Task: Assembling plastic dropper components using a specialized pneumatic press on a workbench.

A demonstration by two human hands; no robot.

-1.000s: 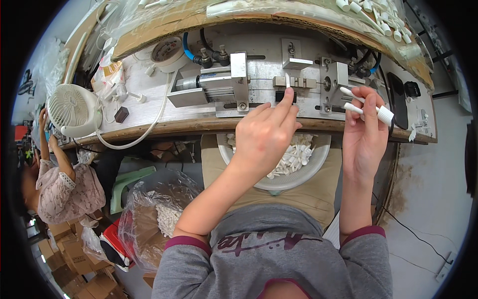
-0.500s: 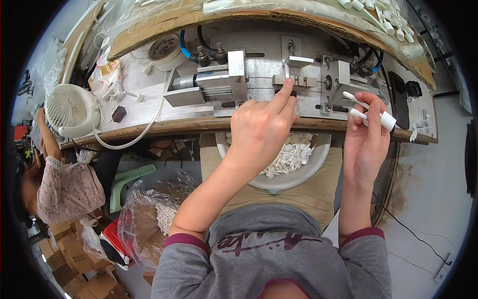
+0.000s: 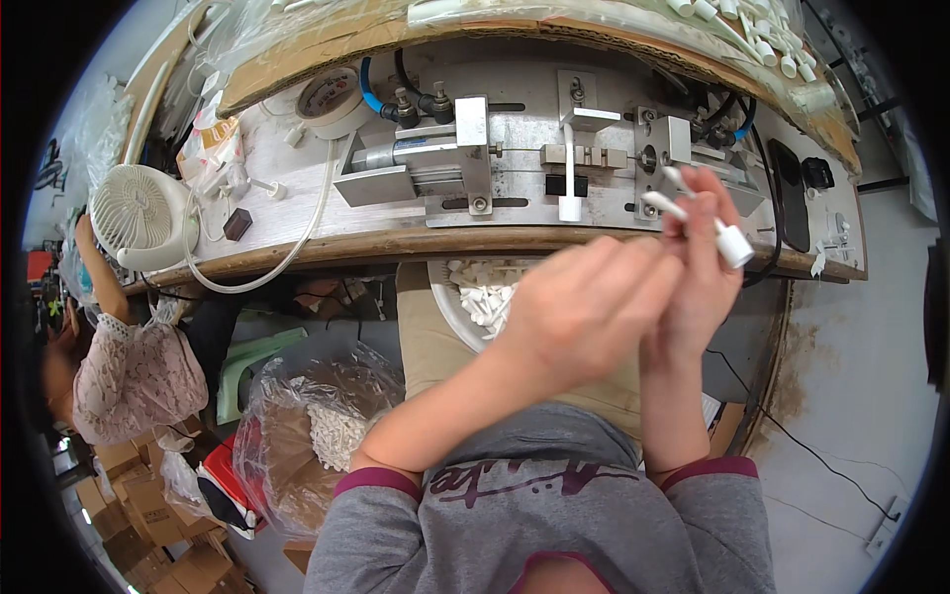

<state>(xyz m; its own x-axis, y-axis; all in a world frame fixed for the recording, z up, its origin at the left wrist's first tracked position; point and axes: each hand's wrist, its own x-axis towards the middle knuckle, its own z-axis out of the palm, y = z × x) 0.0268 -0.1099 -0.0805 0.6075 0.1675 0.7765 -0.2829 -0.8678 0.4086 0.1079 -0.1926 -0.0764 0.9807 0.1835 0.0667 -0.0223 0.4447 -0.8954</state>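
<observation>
Two bare hands show: one left hand [image 3: 592, 305], blurred, and one right hand [image 3: 705, 282]. Two slim white pieces [image 3: 665, 205] are visible in the right hand. Ahead of the left hand, one white stick [image 3: 569, 178] lies across one notched metal bar [image 3: 612, 158]. Just left of that hand is one bowl [image 3: 449, 309] of uncountably many white parts [image 3: 487, 302]; farther left, one fan [image 3: 143, 218], one tape roll [image 3: 341, 121], one dark block [image 3: 237, 226]. Right of the right hand, one phone [image 3: 788, 193].

White capped stick [image 3: 569, 176], grey shirt [image 3: 554, 520], maroon cuffs [image 3: 379, 479]

Left hand [image 3: 586, 309] (blurred) now off white stick [image 3: 569, 178]
</observation>
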